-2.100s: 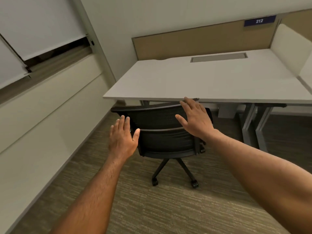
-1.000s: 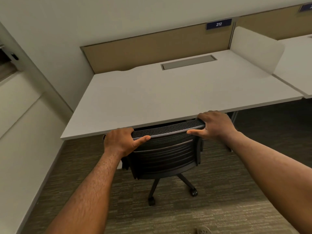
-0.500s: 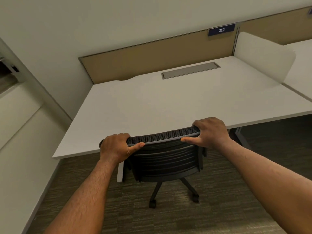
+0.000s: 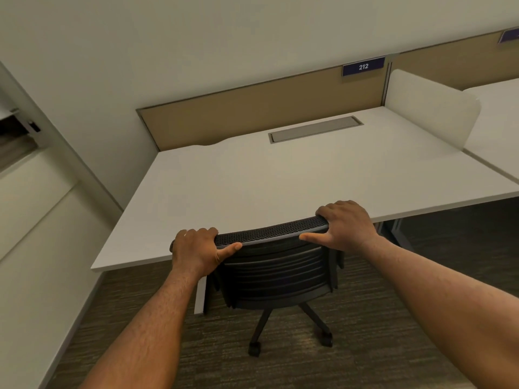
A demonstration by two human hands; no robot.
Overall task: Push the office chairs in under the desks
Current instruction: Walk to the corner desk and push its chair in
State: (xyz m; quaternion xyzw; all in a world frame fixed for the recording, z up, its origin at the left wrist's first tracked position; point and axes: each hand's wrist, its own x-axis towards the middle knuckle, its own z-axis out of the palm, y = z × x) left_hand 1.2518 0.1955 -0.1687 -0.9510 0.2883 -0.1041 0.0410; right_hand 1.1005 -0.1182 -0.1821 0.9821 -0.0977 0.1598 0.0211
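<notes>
A black mesh-backed office chair [image 4: 276, 272] stands at the front edge of a white desk [image 4: 266, 178], its backrest top level with the desk edge and its seat hidden beneath the desktop. My left hand [image 4: 196, 252] grips the left end of the backrest's top rail, thumb on the near side. My right hand [image 4: 346, 226] grips the right end the same way. Two castors and the chair's base legs show on the carpet below.
A tan partition with a blue "212" sign [image 4: 363, 66] backs the desk. A white divider panel [image 4: 432, 113] separates it from a neighbouring desk [image 4: 497, 113] on the right. A wall [image 4: 36, 248] runs close along the left. A desk leg [image 4: 200, 294] stands beside the chair.
Both hands went from hovering open at the backrest to gripping its top rail. The chair has rolled forward under the desk, and the view has moved closer over the desktop.
</notes>
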